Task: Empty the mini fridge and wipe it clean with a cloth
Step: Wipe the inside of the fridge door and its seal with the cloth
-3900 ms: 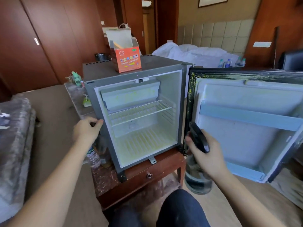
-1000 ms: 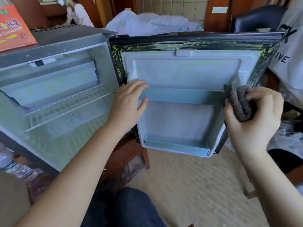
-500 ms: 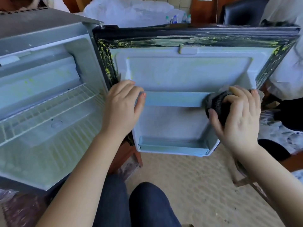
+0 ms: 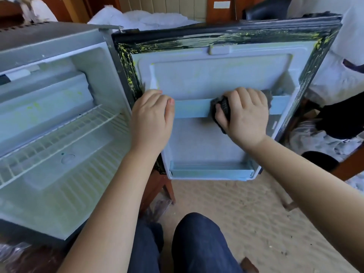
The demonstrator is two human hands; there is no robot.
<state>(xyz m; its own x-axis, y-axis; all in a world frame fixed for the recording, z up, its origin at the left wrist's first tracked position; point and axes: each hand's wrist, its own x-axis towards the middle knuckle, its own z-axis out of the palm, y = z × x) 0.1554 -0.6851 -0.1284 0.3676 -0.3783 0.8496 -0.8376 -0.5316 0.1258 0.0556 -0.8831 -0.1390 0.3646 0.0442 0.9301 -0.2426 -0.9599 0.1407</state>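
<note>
Cloth (image 4: 223,109) is now mid-way along the door rail (image 4: 193,110); a second ago it is out at the door's right edge, so the wipe runs right to left. Right hand (image 4: 244,117) is clamped round it, pressing it on the rail front. Left hand (image 4: 151,119) stays at the rail's hinge end, fingers bent over the top, bracing the door (image 4: 216,75). Mini fridge (image 4: 59,174) stands open at left, holding only its wire shelf (image 4: 59,138) (gasket (image 4: 127,64) speckled yellow-green). Emptying looks done; the cabinet wipe is likely still to come.
</note>
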